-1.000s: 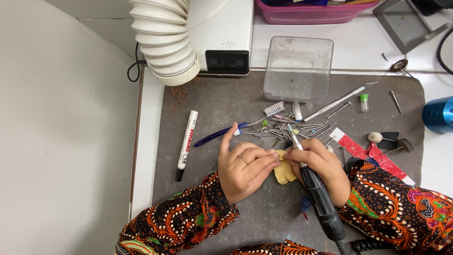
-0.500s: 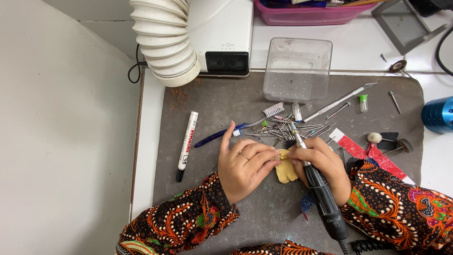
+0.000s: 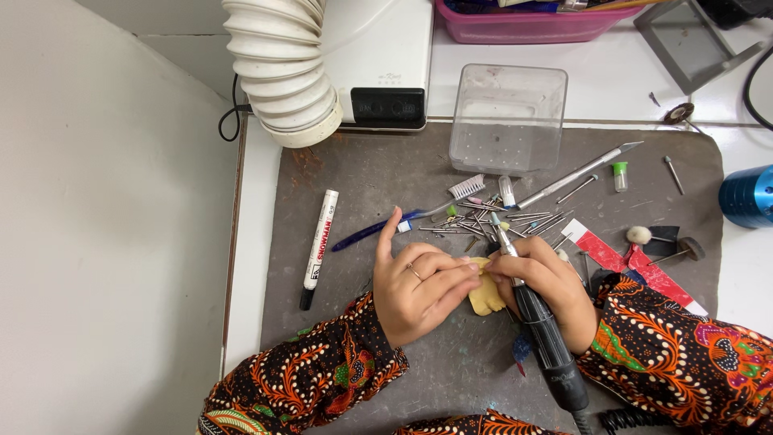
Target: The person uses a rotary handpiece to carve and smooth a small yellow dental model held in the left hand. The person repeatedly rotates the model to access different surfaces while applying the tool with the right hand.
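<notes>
My left hand (image 3: 420,283) pinches a small pale yellow piece (image 3: 484,300) above the grey mat (image 3: 378,173), fingers curled around its left side. A ring sits on one finger. My right hand (image 3: 547,286) grips a black rotary handpiece (image 3: 546,338) like a pen, its metal tip pointing up and away near the top of the yellow piece. Both sleeves are patterned in orange and black. The contact point between tool and piece is hidden by my fingers.
Several loose metal burs (image 3: 483,221), a blue toothbrush (image 3: 403,224), a white marker (image 3: 320,248), a scalpel-like knife (image 3: 576,175) and red strips (image 3: 636,262) lie on the mat. A clear plastic box (image 3: 507,117), a white ribbed suction hose (image 3: 282,72) and a blue cylinder (image 3: 745,196) stand behind.
Both hands have stayed nearly in place; the handpiece has shifted slightly against the yellow piece.
</notes>
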